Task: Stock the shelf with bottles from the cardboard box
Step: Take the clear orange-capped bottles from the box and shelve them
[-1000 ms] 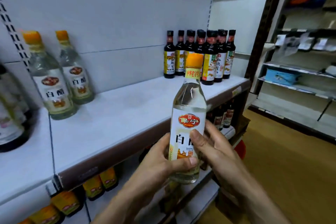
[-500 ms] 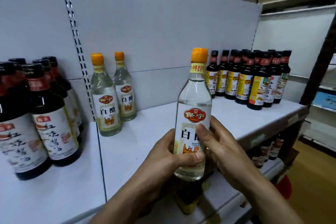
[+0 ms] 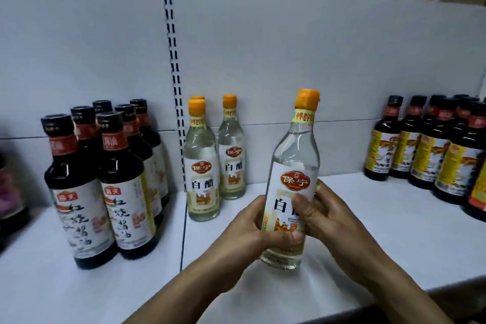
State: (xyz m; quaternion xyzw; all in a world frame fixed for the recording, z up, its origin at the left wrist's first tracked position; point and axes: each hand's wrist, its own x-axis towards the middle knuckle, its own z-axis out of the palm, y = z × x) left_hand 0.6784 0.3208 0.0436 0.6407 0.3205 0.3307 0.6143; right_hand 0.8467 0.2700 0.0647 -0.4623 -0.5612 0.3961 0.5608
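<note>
I hold a clear vinegar bottle (image 3: 294, 166) with an orange cap and a white label upright over the white shelf (image 3: 394, 239). My left hand (image 3: 252, 229) grips its lower left side, thumb across the label's bottom. My right hand (image 3: 328, 216) grips the right side, thumb on the label. Its base looks to be at or just above the shelf surface. Three matching clear bottles (image 3: 202, 173) stand at the back, left of the held one. The cardboard box is out of view.
Dark soy sauce bottles (image 3: 105, 187) with white labels cluster at the left. Dark bottles with yellow labels (image 3: 431, 147) stand at the right. A grey back panel with a slotted upright (image 3: 173, 66) rises behind. Bare shelf lies between the clear bottles and the right group.
Both hands have carried the bottle forward and down over the shelf. My view has swung left and closer, so the left dark bottles now show fully.
</note>
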